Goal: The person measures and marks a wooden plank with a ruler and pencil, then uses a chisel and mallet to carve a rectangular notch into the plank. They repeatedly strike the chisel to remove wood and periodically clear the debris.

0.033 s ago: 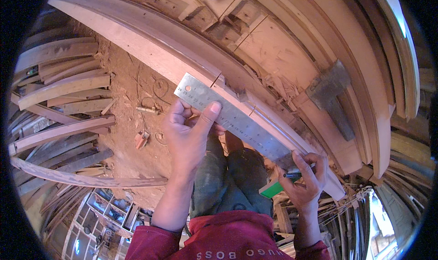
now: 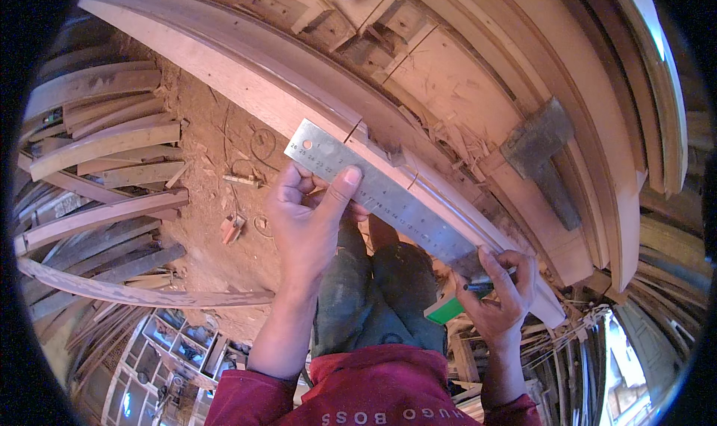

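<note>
A try square with a steel, ruled blade [image 2: 407, 211] and a green handle [image 2: 446, 310] lies along the near edge of a long wooden piece [image 2: 224, 84]. With thumb on top and fingers beneath, my left hand [image 2: 310, 220] pinches the blade toward its far end. My right hand [image 2: 499, 295] is closed at the handle end, thumb and forefinger at the blade's corner. A small dark stick-like tip [image 2: 472, 286] shows by its fingers; I cannot make out what it is. Notches and dark lines mark the wooden piece beside the blade.
Beyond the wooden piece, a dark hammer-like tool [image 2: 539, 138] rests on a timber surface with shavings. Long boards [image 2: 597, 90] curve along the right. Stacked timbers [image 2: 104, 146] stand at left, with an orange-red object [image 2: 232, 229] on the dusty floor. Below left is a compartmented rack [image 2: 179, 340].
</note>
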The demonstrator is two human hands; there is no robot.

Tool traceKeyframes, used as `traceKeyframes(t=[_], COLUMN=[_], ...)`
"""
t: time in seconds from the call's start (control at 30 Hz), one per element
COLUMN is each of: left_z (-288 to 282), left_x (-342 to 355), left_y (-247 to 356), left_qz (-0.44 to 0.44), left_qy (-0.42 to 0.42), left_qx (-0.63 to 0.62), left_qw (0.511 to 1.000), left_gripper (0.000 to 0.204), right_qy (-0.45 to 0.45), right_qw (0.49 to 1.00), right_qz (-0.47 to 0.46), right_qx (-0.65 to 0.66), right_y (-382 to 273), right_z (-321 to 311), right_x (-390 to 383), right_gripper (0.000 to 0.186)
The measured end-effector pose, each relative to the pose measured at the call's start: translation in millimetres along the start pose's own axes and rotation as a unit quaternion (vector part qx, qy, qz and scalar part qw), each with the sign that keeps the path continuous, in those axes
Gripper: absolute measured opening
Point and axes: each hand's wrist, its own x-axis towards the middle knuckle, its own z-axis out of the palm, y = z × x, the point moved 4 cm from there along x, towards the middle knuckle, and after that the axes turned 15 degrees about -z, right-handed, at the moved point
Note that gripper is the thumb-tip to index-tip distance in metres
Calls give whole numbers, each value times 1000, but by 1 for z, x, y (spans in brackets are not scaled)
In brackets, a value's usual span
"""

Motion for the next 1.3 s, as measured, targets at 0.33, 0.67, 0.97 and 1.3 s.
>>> traceKeyframes(t=[0.33,0.67,0.97,1.3], left_z=[0,0,0,-3], left_x=[1,1,0,2], left_y=[-2,-2,0,0], left_qz=[7,1,-3,-6], left_qy=[-12,-4,-24,-38], left_qx=[4,-2,-16,-12], left_qw=[1000,1000,1000,999], left_gripper=[20,20,20,22], right_qy=[9,13,10,7], right_qw=[999,1000,1000,1000], right_qz=[-5,0,14,9], right_qx=[-34,-23,-24,-27], right_y=[-1,-2,-4,-5], right_z=[4,3,3,5], right_x=[-5,-3,-4,-6], right_gripper=[58,55,55,62])
